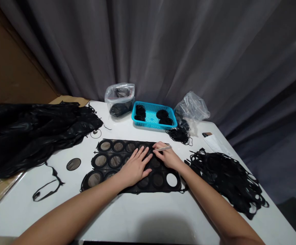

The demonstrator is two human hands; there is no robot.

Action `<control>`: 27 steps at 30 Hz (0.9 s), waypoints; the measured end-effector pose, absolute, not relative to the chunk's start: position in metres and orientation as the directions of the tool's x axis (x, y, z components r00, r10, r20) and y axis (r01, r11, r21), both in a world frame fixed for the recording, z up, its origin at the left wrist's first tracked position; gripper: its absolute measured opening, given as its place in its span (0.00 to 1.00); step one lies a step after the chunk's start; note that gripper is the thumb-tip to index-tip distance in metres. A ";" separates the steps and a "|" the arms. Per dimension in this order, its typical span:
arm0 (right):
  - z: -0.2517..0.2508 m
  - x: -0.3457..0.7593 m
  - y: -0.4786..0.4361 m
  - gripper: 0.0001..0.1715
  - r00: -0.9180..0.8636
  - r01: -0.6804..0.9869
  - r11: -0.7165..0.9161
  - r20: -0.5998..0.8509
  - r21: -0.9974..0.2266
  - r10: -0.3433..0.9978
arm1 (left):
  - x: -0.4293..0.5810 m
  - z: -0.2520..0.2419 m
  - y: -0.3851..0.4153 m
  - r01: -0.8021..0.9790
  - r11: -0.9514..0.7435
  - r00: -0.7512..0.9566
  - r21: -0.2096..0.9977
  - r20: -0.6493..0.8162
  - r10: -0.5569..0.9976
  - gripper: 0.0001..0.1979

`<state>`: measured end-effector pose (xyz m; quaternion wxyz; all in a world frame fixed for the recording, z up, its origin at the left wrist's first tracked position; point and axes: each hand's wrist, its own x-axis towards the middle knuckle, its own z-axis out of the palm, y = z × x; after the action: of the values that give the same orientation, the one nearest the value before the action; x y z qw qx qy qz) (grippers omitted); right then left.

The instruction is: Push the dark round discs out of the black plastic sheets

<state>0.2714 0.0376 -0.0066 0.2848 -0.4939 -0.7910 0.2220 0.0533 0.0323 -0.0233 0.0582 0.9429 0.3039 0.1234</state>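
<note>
- The left hand (135, 166) is pressing flat on the black sheet, its fingers spread apart.
- The right hand (167, 157) is pinching a slim pale tool (162, 148), pen-like, though its tip is too small to make out; the hand is resting on the sheet's upper edge, just beside the left fingertips.
- The black mesh sheet (151, 180) is lying flat on the white table (137, 217), between both hands, with rows of round ringed openings; the rings are showing a brownish mesh, and one opening near the right end is showing bare table.
- A loose mesh disc (73, 164) and a looped black strip (47, 186) are lying left of the sheet, well apart from it.
- A tangled pile of black strips (227, 180) is spreading beyond the right hand.
- A smaller black tangle (180, 136) is sitting just in front of a blue plastic basket (150, 106), which is holding black coils (140, 113).
- Clear plastic bags (119, 97) are standing on both sides of the basket.
- A heap of glossy black material (33, 136) is spilling over the table's left side, below a grey curtain (163, 51).
</note>
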 end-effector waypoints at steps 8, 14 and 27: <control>-0.002 0.306 0.053 0.11 0.097 0.821 0.139 0.375 -0.554 0.922 | 0.055 -0.020 0.031 0.555 -0.803 0.785 0.216 0.184 0.592 0.29; 0.014 0.303 0.015 0.10 -0.074 0.675 0.195 0.197 -0.712 0.978 | 0.038 -0.005 0.036 0.409 -0.852 0.882 0.326 0.097 0.461 0.29; 0.005 0.277 -0.013 0.12 -0.289 0.528 0.257 0.114 -0.809 0.950 | 0.028 0.005 0.041 0.318 -0.868 0.946 0.380 -0.061 0.320 0.25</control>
<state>0.2769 -0.0135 0.0048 0.3132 -0.5073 -0.7285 0.3375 0.0278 0.0413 0.0054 0.1964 0.9665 0.1649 0.0021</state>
